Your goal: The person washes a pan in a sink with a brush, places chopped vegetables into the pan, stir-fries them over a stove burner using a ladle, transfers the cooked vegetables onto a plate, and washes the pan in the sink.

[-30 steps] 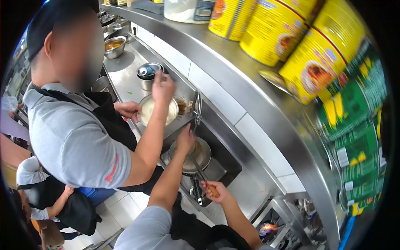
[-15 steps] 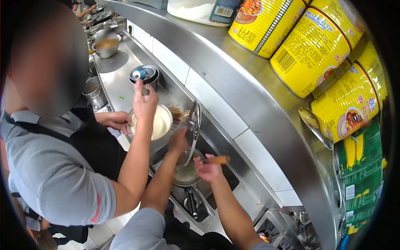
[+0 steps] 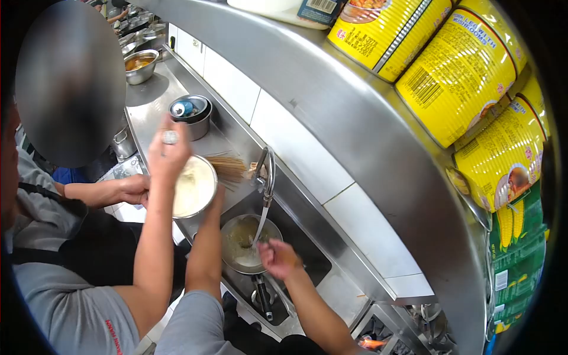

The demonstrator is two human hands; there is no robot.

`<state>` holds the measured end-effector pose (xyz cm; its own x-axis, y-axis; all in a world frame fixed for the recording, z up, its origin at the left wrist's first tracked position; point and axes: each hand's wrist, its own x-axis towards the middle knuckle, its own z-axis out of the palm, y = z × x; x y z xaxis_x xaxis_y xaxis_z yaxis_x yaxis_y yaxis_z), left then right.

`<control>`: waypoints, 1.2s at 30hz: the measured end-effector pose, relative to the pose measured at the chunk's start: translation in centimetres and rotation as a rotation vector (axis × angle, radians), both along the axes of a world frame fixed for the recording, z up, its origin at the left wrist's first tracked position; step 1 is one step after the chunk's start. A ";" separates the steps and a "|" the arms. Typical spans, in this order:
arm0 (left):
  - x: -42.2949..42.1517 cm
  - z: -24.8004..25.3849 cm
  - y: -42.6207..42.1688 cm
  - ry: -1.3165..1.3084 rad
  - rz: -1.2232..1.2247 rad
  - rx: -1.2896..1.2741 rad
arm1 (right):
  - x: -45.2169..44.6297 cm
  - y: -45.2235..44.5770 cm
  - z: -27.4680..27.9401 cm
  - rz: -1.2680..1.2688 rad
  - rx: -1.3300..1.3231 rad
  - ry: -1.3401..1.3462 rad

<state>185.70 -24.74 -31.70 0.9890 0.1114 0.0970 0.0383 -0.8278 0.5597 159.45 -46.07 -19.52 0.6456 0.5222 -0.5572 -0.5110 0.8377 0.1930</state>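
Water runs from the faucet [image 3: 269, 177] into a round metal pan [image 3: 229, 251] in the sink, which holds cloudy water. Over the pan's right side is my right hand [image 3: 280, 259], its fingers closed on something too blurred to make out. My left hand [image 3: 219, 198] reaches beside a bowl of pale, creamy mixture [image 3: 194, 189]; its fingers are hidden. A co-worker's hand steadies that bowl at the left, and the other is raised above it. The pan's black handle [image 3: 263, 299] points toward me.
Thin wooden sticks [image 3: 228, 168] lie behind the faucet. A metal pot [image 3: 198, 127] with a can inside and a bowl of orange food [image 3: 141, 74] stand on the counter. Large yellow cans [image 3: 455, 74] line the overhead shelf [image 3: 355, 112]. A flame [image 3: 371, 343] burns at the lower right.
The wooden-handled tool seen at my right hand earlier no longer shows. My left hand has moved from over the pan toward the bowl. The co-worker and bowl appear farther left.
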 end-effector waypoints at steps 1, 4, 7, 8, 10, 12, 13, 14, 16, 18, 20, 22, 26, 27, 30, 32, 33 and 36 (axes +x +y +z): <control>0.9 0.5 0.3 -0.028 0.025 -0.019 | -1.9 0.0 0.0 0.082 -0.149 0.027; 4.4 0.6 1.5 -0.121 0.108 -0.088 | -7.2 0.1 -2.0 0.345 -0.489 0.004; 7.0 0.2 2.4 -0.195 0.169 -0.134 | -9.6 1.0 0.4 0.421 -0.664 -0.013; 6.8 0.2 2.4 -0.211 0.176 -0.135 | -10.3 0.9 0.4 0.415 -0.604 -0.033; 5.5 -0.1 2.2 -0.240 0.177 -0.115 | -11.9 0.6 0.6 0.366 -0.517 0.014; 3.1 0.8 1.8 -0.246 0.168 -0.043 | -13.6 0.7 1.8 0.278 -0.386 0.100; 1.7 1.7 1.7 -0.235 0.166 0.011 | -14.7 0.3 1.4 0.284 -0.373 0.117; -0.3 3.8 1.6 -0.206 0.146 0.092 | -16.1 -0.1 0.3 0.218 -0.211 0.087; -3.2 6.1 2.2 -0.117 0.074 0.292 | -17.9 0.1 0.4 0.140 -0.065 0.073; -6.0 8.2 2.3 -0.023 0.057 0.368 | -18.6 0.4 0.7 0.099 0.042 0.100; -8.5 9.6 2.5 0.147 -0.033 0.317 | -19.5 0.9 1.4 0.065 0.099 0.085; -11.5 11.0 2.6 0.177 -0.079 0.247 | -20.3 1.2 1.8 0.077 0.093 0.037; -18.8 15.0 2.4 0.089 -0.107 0.038 | -20.8 2.0 4.4 0.226 -0.053 -0.087; -20.7 15.4 2.7 0.082 -0.121 0.062 | -21.0 2.3 5.0 0.256 -0.087 -0.120; -26.4 16.5 2.1 0.243 -0.164 -0.033 | -21.5 2.4 5.6 0.285 -0.209 -0.145; -29.7 16.8 -0.1 0.277 -0.184 -0.029 | -21.8 2.9 5.0 0.258 -0.263 -0.169; -30.6 16.3 -1.5 0.298 -0.356 0.154 | -22.2 3.1 5.2 0.235 -0.255 -0.177; -30.0 14.8 -2.9 0.316 -0.563 0.449 | -23.3 3.4 6.2 0.235 -0.405 -0.201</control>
<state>155.72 -27.68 -16.86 0.8734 -0.3979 -0.2808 -0.3525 -0.9144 0.1992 136.18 -42.67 -13.35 0.6517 0.4341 -0.6220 -0.6883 0.6829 -0.2445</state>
